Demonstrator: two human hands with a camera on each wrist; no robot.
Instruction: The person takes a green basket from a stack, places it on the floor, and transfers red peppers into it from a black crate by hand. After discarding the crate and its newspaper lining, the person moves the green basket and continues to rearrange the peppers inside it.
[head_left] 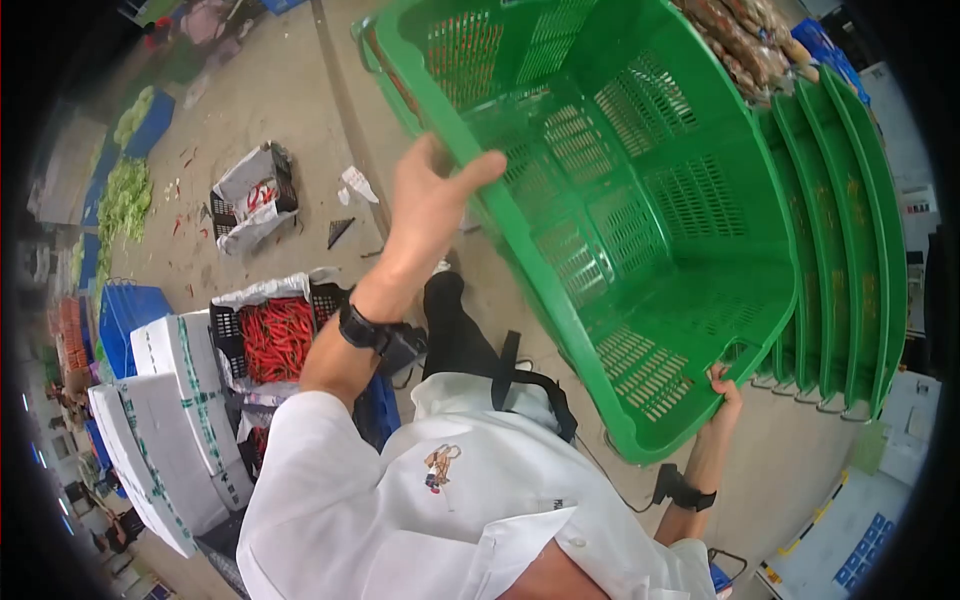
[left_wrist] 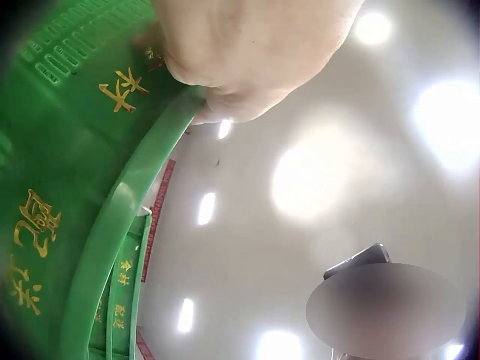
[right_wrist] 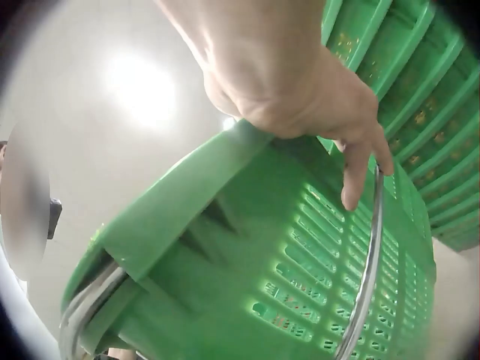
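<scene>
A big green plastic basket (head_left: 610,220) with slotted walls is held up in front of me, tilted so its inside faces me. My left hand (head_left: 425,195) grips the long rim, thumb laid over the edge toward the inside. In the left wrist view, that hand (left_wrist: 251,52) is at the rim, beside yellow characters on the green wall. My right hand (head_left: 725,390) holds the near end at the grip opening. The right wrist view shows this hand (right_wrist: 300,97) over the rim, its fingers by the wire handle (right_wrist: 367,270).
Nested green baskets (head_left: 840,240) stand close at my right. White foam boxes (head_left: 185,410) and a crate of red chillies (head_left: 275,340) are at my left. A lined black crate (head_left: 255,200) sits on the floor, with leafy greens (head_left: 125,195) and scraps farther off.
</scene>
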